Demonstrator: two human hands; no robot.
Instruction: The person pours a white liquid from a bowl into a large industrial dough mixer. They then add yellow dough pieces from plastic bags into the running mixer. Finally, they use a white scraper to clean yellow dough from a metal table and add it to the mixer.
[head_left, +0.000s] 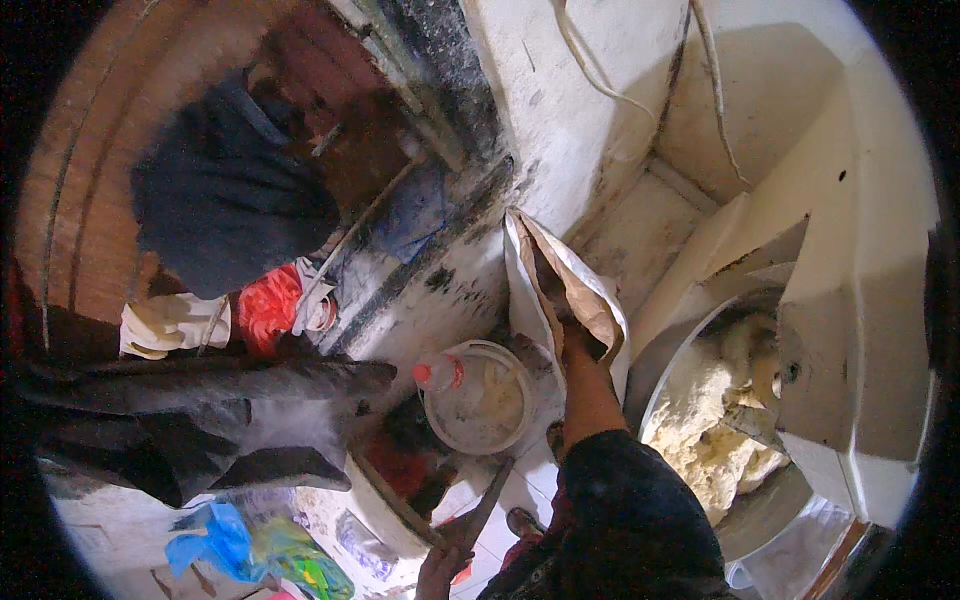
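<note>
My right hand reaches down into an open paper-lined sack (521, 300) at the middle of the head view; its fingers are hidden inside, and only the wrist and forearm show. Near the bottom edge is my left hand (444, 562), at the lower end of a long, dark, flat strip (491, 499); whether the fingers are closed on it cannot be told. To the right of the sack, a large round metal mixer bowl (772, 517) holds pale dough (697, 427). Left of the sack stands a round bucket (474, 450) with a red-capped plastic bottle (442, 373) at its rim.
A beige machine housing (832, 337) rises over the bowl. Cables (712, 82) hang by the wall. Dark cloth (225, 180), a red plastic bag (268, 307) and a white container (180, 322) are at upper left. Blue (214, 540) and green plastic bags (304, 559) lie at lower left.
</note>
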